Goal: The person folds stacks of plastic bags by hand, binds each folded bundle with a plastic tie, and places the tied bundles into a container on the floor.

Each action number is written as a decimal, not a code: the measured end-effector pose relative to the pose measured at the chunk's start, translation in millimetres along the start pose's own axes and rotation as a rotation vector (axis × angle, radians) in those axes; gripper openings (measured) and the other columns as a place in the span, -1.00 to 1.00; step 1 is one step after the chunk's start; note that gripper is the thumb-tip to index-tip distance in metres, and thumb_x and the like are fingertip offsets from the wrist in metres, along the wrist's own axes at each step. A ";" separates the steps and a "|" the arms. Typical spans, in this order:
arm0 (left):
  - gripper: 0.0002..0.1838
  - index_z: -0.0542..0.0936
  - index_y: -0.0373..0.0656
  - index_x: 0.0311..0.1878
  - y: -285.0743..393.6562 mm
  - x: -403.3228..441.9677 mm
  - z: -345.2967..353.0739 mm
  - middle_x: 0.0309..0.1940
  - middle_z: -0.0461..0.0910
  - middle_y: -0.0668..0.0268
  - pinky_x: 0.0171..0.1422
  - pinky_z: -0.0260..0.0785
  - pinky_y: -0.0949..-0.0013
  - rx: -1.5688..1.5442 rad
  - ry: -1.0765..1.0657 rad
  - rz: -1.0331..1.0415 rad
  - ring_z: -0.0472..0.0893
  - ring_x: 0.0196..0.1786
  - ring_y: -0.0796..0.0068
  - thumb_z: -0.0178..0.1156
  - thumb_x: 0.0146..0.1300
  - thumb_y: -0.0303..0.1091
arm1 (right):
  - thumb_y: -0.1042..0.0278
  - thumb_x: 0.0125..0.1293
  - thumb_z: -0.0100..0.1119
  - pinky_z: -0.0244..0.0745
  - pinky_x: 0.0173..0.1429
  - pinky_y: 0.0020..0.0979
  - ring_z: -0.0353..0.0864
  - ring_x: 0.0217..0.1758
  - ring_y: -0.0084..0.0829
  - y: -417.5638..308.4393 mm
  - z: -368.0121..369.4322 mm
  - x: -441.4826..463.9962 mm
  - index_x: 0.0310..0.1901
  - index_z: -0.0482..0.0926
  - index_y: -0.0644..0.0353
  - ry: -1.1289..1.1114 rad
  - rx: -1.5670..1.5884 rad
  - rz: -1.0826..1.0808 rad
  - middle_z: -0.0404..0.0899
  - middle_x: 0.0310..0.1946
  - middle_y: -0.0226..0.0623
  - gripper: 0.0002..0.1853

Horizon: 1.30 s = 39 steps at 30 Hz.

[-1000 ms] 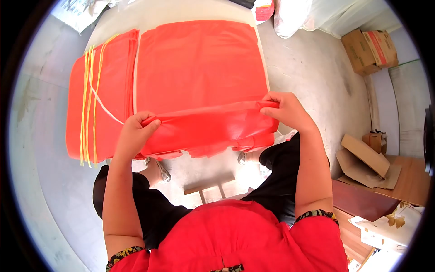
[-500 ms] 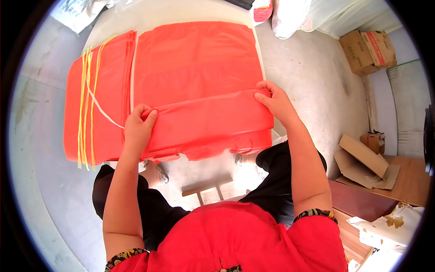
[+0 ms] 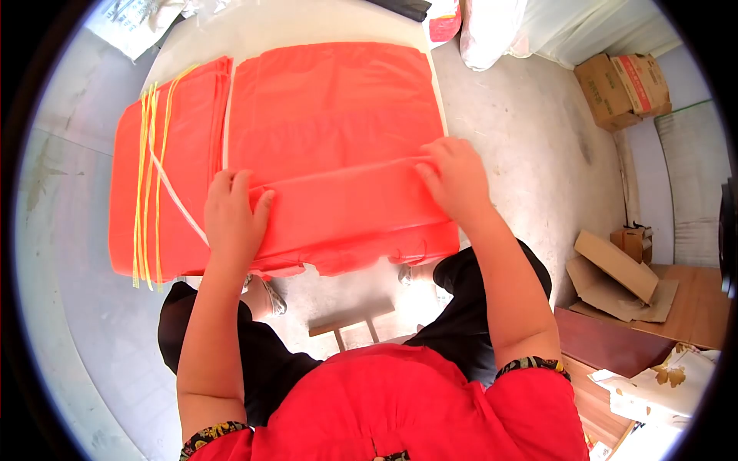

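A thin red plastic sheet [image 3: 338,100] lies on the table, its near part folded over into a wide band. At the band's left end is my left hand [image 3: 234,219], fingers stretched forward and thumb apart, resting on the plastic. My right hand [image 3: 460,180] is at the right end of the fold, with the folded edge between its thumb and fingers. The sheet's near edge is ragged and hangs over the table front. Left of it lies a stack of red plastic sheets [image 3: 184,138], with yellow strings [image 3: 146,184] and a white string [image 3: 175,196] across it.
The pale tabletop [image 3: 269,27] shows behind the sheets, with a black item [image 3: 403,8] at its far edge. Cardboard boxes [image 3: 615,92] stand at the far right. An opened carton [image 3: 619,276] sits on a wooden surface at right. A wooden stool [image 3: 350,319] is below.
My right hand has shifted left and inward along the fold. My left hand's fingers have straightened and reach slightly farther forward. The folded band lies in nearly the same place.
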<state>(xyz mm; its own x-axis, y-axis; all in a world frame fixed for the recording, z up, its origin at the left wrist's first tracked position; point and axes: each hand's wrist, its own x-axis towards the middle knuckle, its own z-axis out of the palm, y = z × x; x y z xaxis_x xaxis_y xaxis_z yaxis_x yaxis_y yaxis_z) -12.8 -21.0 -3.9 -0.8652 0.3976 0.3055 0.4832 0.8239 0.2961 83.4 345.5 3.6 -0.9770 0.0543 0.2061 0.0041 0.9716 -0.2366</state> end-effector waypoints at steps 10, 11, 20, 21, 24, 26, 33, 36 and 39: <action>-0.10 0.45 -0.12 0.50 33.9 -10.7 -18.1 0.60 0.31 0.10 0.71 0.10 -0.11 -0.087 -0.463 0.357 0.22 0.68 0.01 0.48 -0.03 -0.33 | 0.23 0.14 0.49 -0.14 0.79 0.00 -0.06 0.78 -0.08 -40.6 3.4 -9.5 0.57 0.36 0.02 -0.409 0.146 -0.340 0.06 0.71 -0.12 -0.09; -0.09 0.44 -0.13 0.51 31.4 -11.0 -20.2 0.61 0.30 0.10 0.72 0.10 -0.11 -0.080 -0.468 0.333 0.22 0.68 0.00 0.46 -0.04 -0.37 | 0.25 0.14 0.47 -0.15 0.79 -0.01 -0.08 0.79 -0.07 -31.5 0.8 -9.1 0.58 0.36 0.02 -0.415 0.135 -0.316 0.04 0.72 -0.12 -0.09; -0.18 0.49 -0.11 0.50 7.0 -23.0 -27.7 0.62 0.28 0.04 0.73 0.11 -0.06 -0.088 -0.432 0.265 0.21 0.68 -0.05 0.16 0.04 -0.60 | 0.51 0.25 0.22 -0.12 0.81 -0.08 -0.10 0.79 -0.04 -5.5 -21.9 -20.7 0.58 0.36 0.00 -0.472 0.003 -0.227 0.00 0.72 -0.05 -0.20; -0.21 0.52 -0.11 0.47 6.3 -22.0 -28.5 0.60 0.31 0.02 0.73 0.10 -0.05 -0.075 -0.424 0.269 0.22 0.67 -0.06 0.14 0.04 -0.61 | 0.52 0.26 0.20 -0.11 0.80 -0.08 -0.08 0.79 -0.04 -3.6 -22.1 -20.9 0.57 0.37 -0.01 -0.468 0.023 -0.229 0.02 0.72 -0.06 -0.22; -0.30 0.62 -0.11 0.37 5.3 -18.5 -32.7 0.49 0.45 -0.01 0.69 0.15 -0.01 -0.064 -0.387 0.276 0.33 0.60 -0.07 0.11 0.05 -0.63 | 0.55 0.29 0.16 -0.01 0.76 -0.08 0.05 0.73 -0.05 -0.1 -27.4 -19.1 0.51 0.45 -0.01 -0.463 0.090 -0.225 0.14 0.66 -0.04 -0.30; -0.37 0.68 -0.15 0.27 4.0 -14.5 -37.5 0.36 0.60 -0.02 0.61 0.29 0.03 -0.090 -0.345 0.274 0.48 0.50 -0.08 0.12 0.05 -0.63 | 0.55 0.32 0.15 0.19 0.67 -0.11 0.26 0.64 -0.06 -1.7 -41.6 -14.5 0.44 0.53 0.05 -0.467 0.144 -0.209 0.34 0.55 0.00 -0.38; -0.81 0.72 -0.30 -0.07 -1.8 -5.4 -46.8 -0.31 0.70 0.07 -0.04 0.52 0.24 -0.552 -0.282 -0.095 0.73 -0.18 0.16 0.25 0.28 -0.51 | 0.49 0.40 0.22 0.59 0.15 -0.22 0.74 0.07 -0.14 6.0 -79.8 2.3 0.16 0.70 0.20 -0.559 0.515 0.372 0.77 0.03 -0.11 -0.68; -0.79 0.70 -0.30 -0.01 9.7 14.1 -37.7 -0.22 0.71 0.06 0.05 0.53 0.23 -0.441 -0.216 -0.188 0.72 -0.09 0.14 0.31 0.36 -0.43 | 0.38 0.42 0.24 0.57 0.12 -0.21 0.71 0.04 -0.11 5.7 -57.8 18.2 0.12 0.69 0.21 -0.312 0.413 0.419 0.75 0.01 -0.12 -0.71; -0.60 0.65 -0.20 0.22 8.2 24.5 -4.1 0.09 0.67 0.04 0.28 0.50 0.13 -0.272 0.074 -0.043 0.65 0.18 0.06 0.36 0.32 -0.40 | 0.35 0.36 0.35 0.56 0.20 -0.17 0.70 0.10 -0.10 12.5 -11.6 25.5 0.18 0.70 0.16 0.062 0.190 0.168 0.74 0.03 -0.12 -0.64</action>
<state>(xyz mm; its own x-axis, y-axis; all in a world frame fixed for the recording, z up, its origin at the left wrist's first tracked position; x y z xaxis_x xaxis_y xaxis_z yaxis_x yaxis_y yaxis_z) -29.5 -6.2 9.7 -0.8783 0.3260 0.3498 0.4733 0.6968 0.5390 61.0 361.8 17.0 -0.9512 0.2306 0.2052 0.1190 0.8873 -0.4455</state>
